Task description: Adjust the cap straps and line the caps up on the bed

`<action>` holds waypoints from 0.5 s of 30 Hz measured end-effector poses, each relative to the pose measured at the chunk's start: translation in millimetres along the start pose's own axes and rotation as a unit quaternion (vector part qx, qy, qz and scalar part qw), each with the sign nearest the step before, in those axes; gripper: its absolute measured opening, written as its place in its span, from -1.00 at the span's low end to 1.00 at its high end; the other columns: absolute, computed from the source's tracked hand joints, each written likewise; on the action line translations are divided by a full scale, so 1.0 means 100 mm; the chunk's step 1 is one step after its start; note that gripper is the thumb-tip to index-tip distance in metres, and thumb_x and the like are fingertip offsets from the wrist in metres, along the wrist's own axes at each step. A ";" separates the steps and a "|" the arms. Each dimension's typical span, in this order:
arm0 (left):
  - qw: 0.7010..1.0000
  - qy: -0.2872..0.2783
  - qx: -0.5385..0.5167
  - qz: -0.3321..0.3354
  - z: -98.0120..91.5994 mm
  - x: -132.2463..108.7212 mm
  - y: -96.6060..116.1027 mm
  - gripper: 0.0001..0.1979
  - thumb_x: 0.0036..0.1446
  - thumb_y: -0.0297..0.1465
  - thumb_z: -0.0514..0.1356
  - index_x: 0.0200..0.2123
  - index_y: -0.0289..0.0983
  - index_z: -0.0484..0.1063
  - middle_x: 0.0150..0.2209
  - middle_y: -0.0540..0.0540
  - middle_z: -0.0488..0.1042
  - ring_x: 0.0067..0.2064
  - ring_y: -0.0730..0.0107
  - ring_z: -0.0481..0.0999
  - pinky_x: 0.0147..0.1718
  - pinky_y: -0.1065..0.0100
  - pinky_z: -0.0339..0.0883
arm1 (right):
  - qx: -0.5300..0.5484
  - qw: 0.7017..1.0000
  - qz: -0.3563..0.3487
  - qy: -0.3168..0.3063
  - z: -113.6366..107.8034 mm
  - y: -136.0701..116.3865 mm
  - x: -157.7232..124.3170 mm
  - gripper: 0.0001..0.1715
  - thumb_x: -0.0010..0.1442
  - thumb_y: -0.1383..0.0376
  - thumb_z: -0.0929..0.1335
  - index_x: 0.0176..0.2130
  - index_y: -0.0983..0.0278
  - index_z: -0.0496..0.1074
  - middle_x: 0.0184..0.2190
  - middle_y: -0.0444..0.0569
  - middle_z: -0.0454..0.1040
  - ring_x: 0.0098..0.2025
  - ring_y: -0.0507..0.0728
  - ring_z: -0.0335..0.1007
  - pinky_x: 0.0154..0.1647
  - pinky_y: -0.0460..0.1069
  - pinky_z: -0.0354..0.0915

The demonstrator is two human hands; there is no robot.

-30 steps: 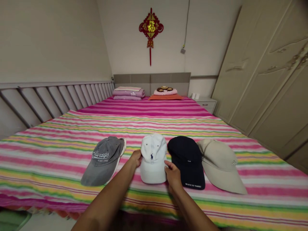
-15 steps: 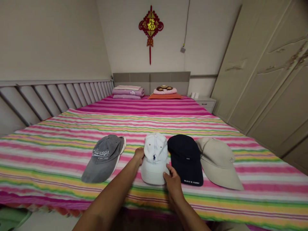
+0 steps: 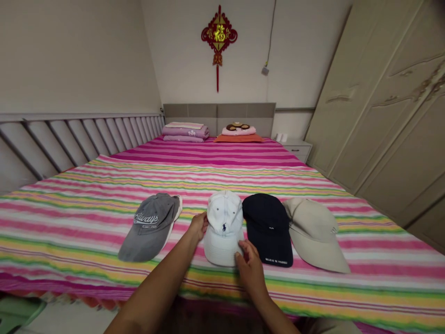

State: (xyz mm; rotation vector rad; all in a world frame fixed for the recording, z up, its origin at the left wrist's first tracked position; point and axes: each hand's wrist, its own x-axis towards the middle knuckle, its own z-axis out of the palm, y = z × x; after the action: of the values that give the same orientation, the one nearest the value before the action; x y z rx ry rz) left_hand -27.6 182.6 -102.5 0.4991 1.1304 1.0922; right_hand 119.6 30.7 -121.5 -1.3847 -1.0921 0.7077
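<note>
Four curved-brim cloth caps (image 3: 266,215) on striped fabric (image 3: 215,176); left hand (image 3: 199,225) and right hand (image 3: 249,265) half-curled against the white cap (image 3: 224,215), grip unclear

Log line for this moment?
left hand: at white cap | right hand: at its brim | alongside: gray cap, navy cap, beige cap

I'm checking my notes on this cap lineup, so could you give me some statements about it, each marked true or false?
1. The white cap lies between the left hand and the right hand. True.
2. The navy cap lies between the white cap and the beige cap. True.
3. The beige cap is at the left end of the row. False: the grey cap is there.
4. The white cap bears a dark emblem. True.
5. The white cap lies upside down. False: it lies crown up.
</note>
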 end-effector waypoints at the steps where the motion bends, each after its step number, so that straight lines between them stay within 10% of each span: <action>1: 1.000 -0.001 0.007 0.004 -0.02 -0.03 0.01 -0.78 0.12 -0.32 0.05 -0.25 -0.36 0.33 -0.37 -0.03 0.39 -0.45 0.54 0.38 -0.50 0.42 0.32 | 0.001 1.000 0.001 -0.001 0.00 0.00 0.01 -0.63 -0.11 0.30 0.30 -0.23 0.33 0.41 -0.09 0.17 0.34 0.01 0.26 0.20 0.06 0.11 0.06; 15: 0.992 -0.095 0.013 -0.078 -0.06 -0.33 -0.02 -0.87 -0.10 -0.56 0.11 -0.41 -0.44 0.42 -0.60 -0.18 0.50 -0.54 0.23 0.49 -0.45 0.27 0.37 | 0.137 0.984 0.107 0.031 0.10 0.02 0.11 -0.53 -0.11 0.19 0.33 -0.17 0.32 0.33 -0.19 0.10 0.43 -0.13 0.20 0.33 -0.10 0.04 0.22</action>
State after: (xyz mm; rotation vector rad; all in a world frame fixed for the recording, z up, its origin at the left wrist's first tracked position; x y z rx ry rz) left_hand -32.9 151.3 -90.9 0.5152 0.9990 0.8761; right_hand 114.9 44.7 -123.3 -1.2865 -0.7705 0.9284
